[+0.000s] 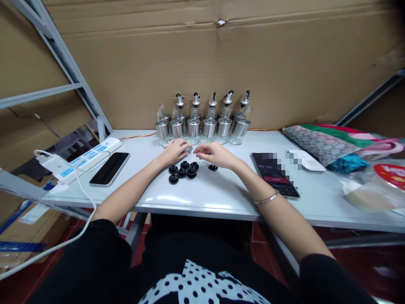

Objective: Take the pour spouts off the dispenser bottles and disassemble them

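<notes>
My left hand [175, 152] reaches palm-down over small silvery metal parts [189, 149], fingers stretched out and thumb apart; the hand covers most of them. Close by on the right, my right hand [217, 153] hovers with curved fingers, a gap between thumb and fingertips, and nothing visible in it. Several ribbed black stoppers [182, 172] lie in a group in front of both hands. Below my right palm are a few tiny black pieces [213, 167]. Behind the hands, glass bottles with steel sleeves [209, 127] stand in two rows; several back ones carry pourer spouts [213, 99].
A dark phone [110, 169] and a white power strip [91, 158] lie at left, with a cable hanging down. On the right are another phone [275, 175], a white device [306, 161], patterned bags [329, 141] and a tape roll [373, 190]. Cardboard [202, 63] walls the back.
</notes>
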Tool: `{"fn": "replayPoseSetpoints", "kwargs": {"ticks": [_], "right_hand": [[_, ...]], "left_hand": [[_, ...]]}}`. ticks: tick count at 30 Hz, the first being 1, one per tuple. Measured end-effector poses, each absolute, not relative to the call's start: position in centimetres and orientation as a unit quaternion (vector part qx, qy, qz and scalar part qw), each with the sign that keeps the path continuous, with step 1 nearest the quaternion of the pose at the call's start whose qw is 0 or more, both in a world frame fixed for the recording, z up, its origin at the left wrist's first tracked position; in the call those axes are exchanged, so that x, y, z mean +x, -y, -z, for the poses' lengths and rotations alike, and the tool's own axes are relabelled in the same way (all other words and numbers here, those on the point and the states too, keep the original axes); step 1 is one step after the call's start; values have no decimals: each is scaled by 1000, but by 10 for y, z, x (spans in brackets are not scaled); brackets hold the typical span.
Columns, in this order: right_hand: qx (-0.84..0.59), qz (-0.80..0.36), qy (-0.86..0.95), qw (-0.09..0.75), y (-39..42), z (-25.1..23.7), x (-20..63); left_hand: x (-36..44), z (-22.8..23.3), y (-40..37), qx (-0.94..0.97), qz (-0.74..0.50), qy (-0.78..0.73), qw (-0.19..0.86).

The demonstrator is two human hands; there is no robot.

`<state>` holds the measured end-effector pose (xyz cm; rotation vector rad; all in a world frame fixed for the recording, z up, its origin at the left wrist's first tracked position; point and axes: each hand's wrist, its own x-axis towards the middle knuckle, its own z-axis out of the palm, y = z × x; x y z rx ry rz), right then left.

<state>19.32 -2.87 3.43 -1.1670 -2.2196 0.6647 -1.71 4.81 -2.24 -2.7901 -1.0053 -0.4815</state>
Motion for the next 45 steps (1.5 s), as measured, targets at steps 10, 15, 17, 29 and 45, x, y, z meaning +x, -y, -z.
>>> {"fn": "replayPoseSetpoints", "kwargs": {"ticks": [10,15,17,29,45], "right_hand": [[-426,-232,826,287,26,-32,195],[-426,-205,832,291,24,-31,194],[-425,-187,830,309,22,-30,195],[-563,-82,793,217,-7,-6,213],[-623,-39,730,279,-22,6,225]], "left_hand": [[-18,19,-43,-923,182,330,73],[-19,21,-44,-926,184,325,62],[-20,20,-44,-923,191,329,58],[-28,12,-43,-839,280,465,22],[-35,11,-45,-793,331,508,59]]}}
